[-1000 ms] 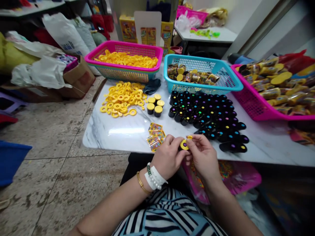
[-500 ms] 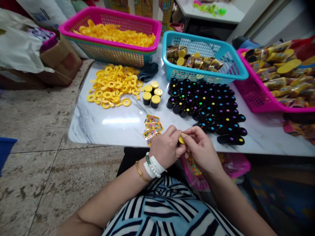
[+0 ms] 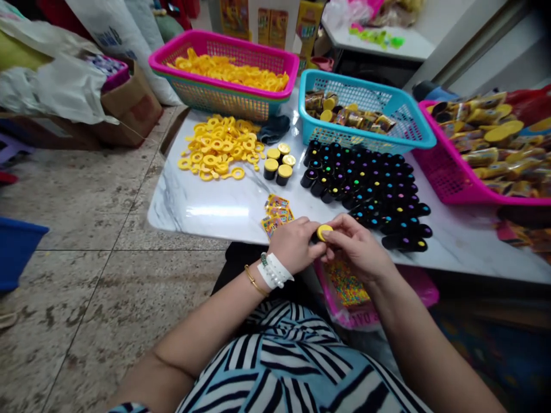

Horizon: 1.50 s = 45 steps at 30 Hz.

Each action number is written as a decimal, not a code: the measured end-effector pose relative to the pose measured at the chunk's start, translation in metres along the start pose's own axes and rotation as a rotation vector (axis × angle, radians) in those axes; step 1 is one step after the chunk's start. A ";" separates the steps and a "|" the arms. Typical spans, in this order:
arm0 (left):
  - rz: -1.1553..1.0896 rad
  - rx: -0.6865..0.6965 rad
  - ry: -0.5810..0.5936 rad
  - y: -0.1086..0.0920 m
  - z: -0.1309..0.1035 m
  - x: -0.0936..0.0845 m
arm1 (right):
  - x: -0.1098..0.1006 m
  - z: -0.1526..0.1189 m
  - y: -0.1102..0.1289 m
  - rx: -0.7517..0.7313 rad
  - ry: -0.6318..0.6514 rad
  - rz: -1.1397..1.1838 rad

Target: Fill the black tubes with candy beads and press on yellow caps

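Between my hands, just over the table's front edge, is a small black container with a yellow cap (image 3: 325, 232). My left hand (image 3: 295, 244) is wrapped round its dark body, which is mostly hidden. The thumb and fingers of my right hand (image 3: 357, 246) press on the cap's right side. Printed labels (image 3: 278, 213) lie by my left hand. Behind them several black containers with yellow caps (image 3: 283, 173) stand in a small group. Rows of black containers with coloured dots (image 3: 365, 183) fill the table to the right. Yellow ring-shaped pieces (image 3: 219, 146) are heaped at the left.
At the back stand a pink basket (image 3: 159, 56) of yellow pieces and a blue basket (image 3: 365, 82) of wrapped containers. Another pink basket (image 3: 447, 178) is at the right. A pink tub (image 3: 424, 292) of colourful beads sits below the table edge. A dark cloth (image 3: 274, 130) lies behind the capped containers.
The yellow cap now shows its full top, where before the fingers covered much of it. My right hand's fingers have shifted to its side. The whole view has swung slightly left.
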<state>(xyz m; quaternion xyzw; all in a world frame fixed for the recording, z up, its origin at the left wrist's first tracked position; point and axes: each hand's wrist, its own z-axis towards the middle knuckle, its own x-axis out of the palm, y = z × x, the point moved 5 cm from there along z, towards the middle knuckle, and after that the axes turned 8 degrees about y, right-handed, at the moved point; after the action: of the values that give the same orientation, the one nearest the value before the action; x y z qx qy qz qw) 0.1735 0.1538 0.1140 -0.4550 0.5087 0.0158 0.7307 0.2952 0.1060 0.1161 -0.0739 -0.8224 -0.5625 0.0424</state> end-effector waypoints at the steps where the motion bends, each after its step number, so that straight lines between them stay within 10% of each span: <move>1: -0.010 -0.002 -0.001 0.000 0.001 0.000 | 0.000 0.001 -0.001 0.010 0.003 0.027; 13: -0.122 0.008 0.023 0.004 0.003 0.000 | -0.001 0.001 0.001 0.123 -0.018 -0.023; 23: -0.163 0.078 -0.195 -0.005 -0.019 -0.017 | 0.005 -0.010 -0.011 -0.028 -0.141 -0.123; 29: -0.063 -0.180 -0.513 0.059 -0.016 -0.086 | 0.010 -0.019 -0.036 -0.065 -0.147 0.004; 34: 0.026 -0.260 -0.433 0.102 -0.001 -0.106 | 0.007 -0.019 -0.046 -0.059 -0.158 0.007; 45: 0.425 -0.397 -0.221 0.119 -0.003 -0.120 | 0.012 -0.021 -0.037 -0.070 -0.171 -0.167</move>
<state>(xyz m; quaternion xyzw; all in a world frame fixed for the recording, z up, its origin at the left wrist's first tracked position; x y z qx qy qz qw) 0.0552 0.2741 0.1279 -0.4680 0.4969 0.3165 0.6587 0.2765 0.0741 0.0917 -0.0544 -0.8061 -0.5842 -0.0775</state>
